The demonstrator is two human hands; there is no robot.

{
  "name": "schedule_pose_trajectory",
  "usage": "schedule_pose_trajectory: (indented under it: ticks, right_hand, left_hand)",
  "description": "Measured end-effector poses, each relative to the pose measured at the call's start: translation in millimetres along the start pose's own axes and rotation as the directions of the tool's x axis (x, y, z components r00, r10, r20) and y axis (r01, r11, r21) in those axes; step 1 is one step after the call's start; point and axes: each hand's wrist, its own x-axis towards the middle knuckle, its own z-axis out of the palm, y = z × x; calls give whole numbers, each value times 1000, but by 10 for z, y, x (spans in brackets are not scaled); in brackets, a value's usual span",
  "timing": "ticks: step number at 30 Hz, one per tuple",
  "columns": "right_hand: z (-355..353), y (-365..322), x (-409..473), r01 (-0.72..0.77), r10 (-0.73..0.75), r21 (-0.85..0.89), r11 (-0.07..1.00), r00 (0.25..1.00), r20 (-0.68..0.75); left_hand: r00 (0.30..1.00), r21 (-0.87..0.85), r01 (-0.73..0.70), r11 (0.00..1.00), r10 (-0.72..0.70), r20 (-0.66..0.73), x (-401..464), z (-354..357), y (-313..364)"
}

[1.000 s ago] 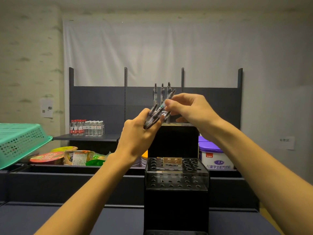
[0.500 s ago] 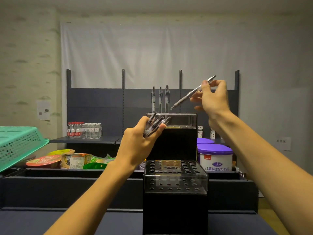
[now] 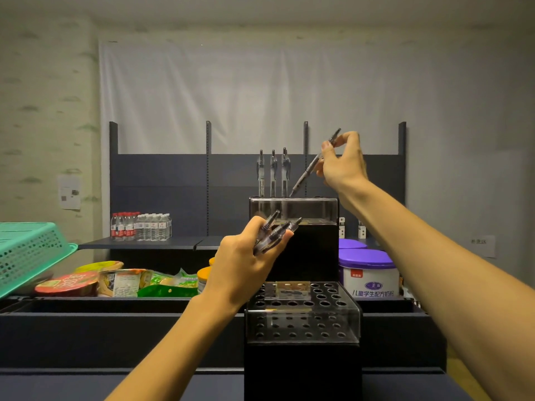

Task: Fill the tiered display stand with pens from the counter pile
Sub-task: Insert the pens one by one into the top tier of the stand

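The black tiered display stand (image 3: 307, 253) rises in front of me, with clear perforated tiers; its lower tier (image 3: 304, 314) shows rows of empty holes. Three pens (image 3: 273, 173) stand upright in the left part of the top tier (image 3: 312, 208). My right hand (image 3: 343, 164) pinches a single pen (image 3: 314, 164) tilted, tip down just above the top tier, right of the standing pens. My left hand (image 3: 246, 264) grips a bundle of pens (image 3: 275, 231) in front of the stand's upper block. The counter pile is out of view.
A green plastic basket (image 3: 29, 253) juts in at the left. Snack packets and a red-lidded bowl (image 3: 69, 283) lie in the dark bin (image 3: 86, 316) left of the stand. Purple-lidded tubs (image 3: 369, 273) stand to the right. Water bottles (image 3: 140, 227) line the back shelf.
My right hand pulled one pen out of the left hand's bundle, lifted it up and right, then tipped it down toward the top tier. The left hand stayed put.
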Motion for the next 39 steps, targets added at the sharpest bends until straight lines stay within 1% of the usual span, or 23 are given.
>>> schedule_pose_trajectory:
  ticks: [5,9,13,15,17,19,20,22,28,31,34,36,39]
  right_hand:
    - [49,-61,35,40,-37,-61,997,998,48]
    - [89,-23,38,36,-26,-93,995,995,101]
    - [132,-26,55,32,-16,-110,993,990,139]
    - [148,-58,87,37,-11,-136,990,983,183]
    - [170,-74,104,25,25,-194,981,966,256]
    - [204,-53,87,28,73,-296,955,943,325]
    - [224,-34,68,41,86,-340,939,933,350]
    - [258,-5,27,59,93,-371,927,921,378]
    - [263,10,19,92,70,-402,911,926,370]
    - [234,19,0,122,45,-453,883,939,341]
    - [178,-16,-68,192,-66,-492,849,963,262]
    - [119,-53,-133,233,-145,-471,851,966,215]
    - [-13,-114,-282,308,-253,-406,860,950,186]
  left_hand:
    - [1000,4,-1,1000,1,10,-20,7,-12]
    - [998,47,-52,998,49,49,-19,5,-27]
    - [994,52,-86,995,83,72,-16,9,-58]
    - [993,59,-97,994,92,80,-19,12,-66]
    - [993,47,-90,995,86,84,-23,12,-73]
    - [994,37,-76,996,73,78,-27,11,-77]
    - [995,34,-71,997,68,77,-29,12,-79]
    - [994,27,-66,997,63,86,-36,14,-84]
    - [994,29,-53,998,50,99,-31,16,-92]
    - [994,50,-40,998,35,100,-30,19,-101]
    - [994,98,-48,994,38,100,-26,16,-98]
    - [994,118,-50,992,38,103,-23,7,-91]
    - [993,161,-66,985,50,103,-6,3,-73]
